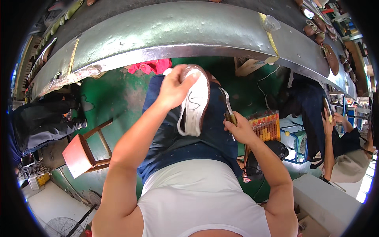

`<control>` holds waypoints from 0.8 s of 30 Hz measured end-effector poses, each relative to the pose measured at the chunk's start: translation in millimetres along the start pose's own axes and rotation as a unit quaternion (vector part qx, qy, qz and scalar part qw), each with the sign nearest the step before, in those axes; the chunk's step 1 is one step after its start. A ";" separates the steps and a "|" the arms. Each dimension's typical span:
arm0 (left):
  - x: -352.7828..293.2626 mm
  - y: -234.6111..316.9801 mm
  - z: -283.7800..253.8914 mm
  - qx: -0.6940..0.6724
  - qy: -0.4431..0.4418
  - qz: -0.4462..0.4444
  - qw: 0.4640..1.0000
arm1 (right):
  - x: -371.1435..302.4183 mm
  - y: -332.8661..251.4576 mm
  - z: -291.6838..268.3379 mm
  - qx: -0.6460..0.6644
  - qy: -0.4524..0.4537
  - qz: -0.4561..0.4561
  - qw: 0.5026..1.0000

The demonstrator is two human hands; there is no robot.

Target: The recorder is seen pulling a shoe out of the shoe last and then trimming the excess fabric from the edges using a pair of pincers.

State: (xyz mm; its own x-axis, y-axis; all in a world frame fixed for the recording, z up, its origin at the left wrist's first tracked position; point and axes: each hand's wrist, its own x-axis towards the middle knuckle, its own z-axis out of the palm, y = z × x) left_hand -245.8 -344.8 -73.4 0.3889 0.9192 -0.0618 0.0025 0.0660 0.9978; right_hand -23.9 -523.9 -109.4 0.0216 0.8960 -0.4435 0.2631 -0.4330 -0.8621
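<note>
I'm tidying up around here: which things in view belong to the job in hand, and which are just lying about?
In use:
white-and-brown shoe, held in the left hand
metal tool, held in the right hand

Seemingly just lying about:
red cloth
translucent cup on the metal bench
red-topped wooden stool

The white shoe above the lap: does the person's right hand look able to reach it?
Probably yes: the right hand is beside the white shoe, whose lower part looks uncovered; however, that hand grips a metal tool, and the left hand holds the upper end.
</note>
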 end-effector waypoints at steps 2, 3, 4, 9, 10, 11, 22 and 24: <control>12.1 -44.3 2.6 0.029 -0.061 -0.200 0.978 | -5.2 -5.9 3.7 -0.004 0.012 -0.030 0.999; 13.9 -66.5 4.6 0.023 -0.082 -0.279 0.957 | -9.4 -15.3 4.1 -0.004 0.000 0.006 1.000; 4.9 -74.6 7.6 0.042 -0.101 -0.272 0.956 | -12.3 -19.6 3.3 -0.003 -0.010 0.043 0.999; -53.4 -51.2 -8.3 0.295 -0.177 -0.179 0.922 | -18.8 -13.3 1.9 -0.054 -0.033 0.018 0.998; -56.9 -47.8 -7.7 0.295 -0.177 -0.180 0.921 | -17.3 -9.0 -0.9 -0.079 -0.078 0.011 0.994; -61.9 -45.4 -6.7 0.375 -0.164 -0.141 0.902 | -15.4 -6.9 -2.7 -0.103 -0.122 0.004 0.987; -74.9 -33.2 17.9 0.478 -0.119 0.014 0.870 | 31.5 -82.9 -18.2 -0.125 -0.290 0.168 0.934; -74.6 -55.3 9.3 0.333 -0.043 -0.070 0.939 | 35.4 -92.6 -18.9 -0.191 -0.313 0.144 0.919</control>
State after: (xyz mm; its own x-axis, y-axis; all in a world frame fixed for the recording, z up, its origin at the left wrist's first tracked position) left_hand -266.4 -420.7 -123.7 0.4145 0.8829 -0.2204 0.6235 -0.0991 0.7756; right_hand -29.2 -450.2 -40.7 -0.3846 0.4652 -0.7973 0.6562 -0.4697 -0.5906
